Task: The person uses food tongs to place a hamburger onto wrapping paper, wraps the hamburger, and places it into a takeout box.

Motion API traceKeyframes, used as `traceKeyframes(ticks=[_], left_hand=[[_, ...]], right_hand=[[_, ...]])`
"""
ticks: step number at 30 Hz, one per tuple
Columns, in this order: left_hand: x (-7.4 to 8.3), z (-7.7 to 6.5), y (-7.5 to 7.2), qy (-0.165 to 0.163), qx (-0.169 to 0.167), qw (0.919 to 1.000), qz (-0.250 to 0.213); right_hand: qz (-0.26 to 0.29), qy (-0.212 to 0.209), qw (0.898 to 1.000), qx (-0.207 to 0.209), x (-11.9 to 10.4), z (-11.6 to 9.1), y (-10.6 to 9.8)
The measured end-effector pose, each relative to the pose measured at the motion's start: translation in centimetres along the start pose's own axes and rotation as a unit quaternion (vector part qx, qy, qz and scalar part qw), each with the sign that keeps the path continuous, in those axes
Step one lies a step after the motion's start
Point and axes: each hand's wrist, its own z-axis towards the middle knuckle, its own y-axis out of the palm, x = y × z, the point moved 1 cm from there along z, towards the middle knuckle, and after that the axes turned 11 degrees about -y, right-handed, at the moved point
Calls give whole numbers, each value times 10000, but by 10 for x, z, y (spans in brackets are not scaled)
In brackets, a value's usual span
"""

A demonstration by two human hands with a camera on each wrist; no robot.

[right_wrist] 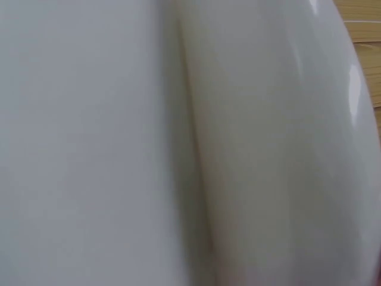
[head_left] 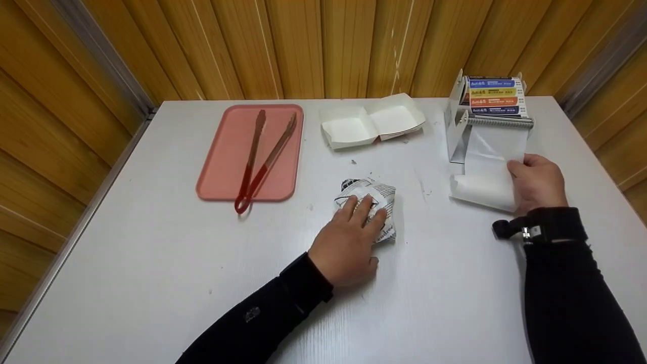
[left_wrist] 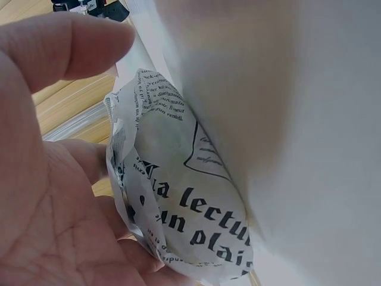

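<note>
A parcel wrapped in newsprint-patterned paper [head_left: 386, 194] lies mid-table. My left hand [head_left: 349, 247] rests on it with the fingers spread over its top. In the left wrist view, the thumb stands apart from the printed wrapper [left_wrist: 190, 202]. At the right, my right hand [head_left: 541, 184] pinches the edge of a white glossy strip [head_left: 493, 151] between thumb and fingers. This strip hangs from a label dispenser [head_left: 455, 131], and its lower end curls up. Up close, the right wrist view is filled by the curled strip [right_wrist: 268, 143]; the fingers are mostly hidden there.
Behind the parcel stands an unfolded white paper box [head_left: 349, 129]. On the left, red-handled tongs [head_left: 259, 174] lie across a pink tray [head_left: 222, 162], their handle end over its front edge. Rows of coloured labels [head_left: 493, 93] show on the dispenser's top. A wood-slat wall [head_left: 349, 50] borders the table.
</note>
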Motion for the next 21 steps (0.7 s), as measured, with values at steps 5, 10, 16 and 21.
traceKeyframes(ticks=[5, 10, 16, 21], left_hand=[[0, 1, 0, -30, -22, 10000, 20], [0, 1, 0, -47, 6, 10000, -15], [-1, 1, 0, -11, 80, 10000, -12], [-2, 2, 2, 8, 97, 10000, -1]], right_hand=[[-216, 43, 9997, -78, 2, 2, -1], [-322, 204, 9991, -202, 2, 3, -2], [-469, 121, 9986, -217, 3, 5, -1], [-591, 62, 9980, -221, 3, 6, 0]])
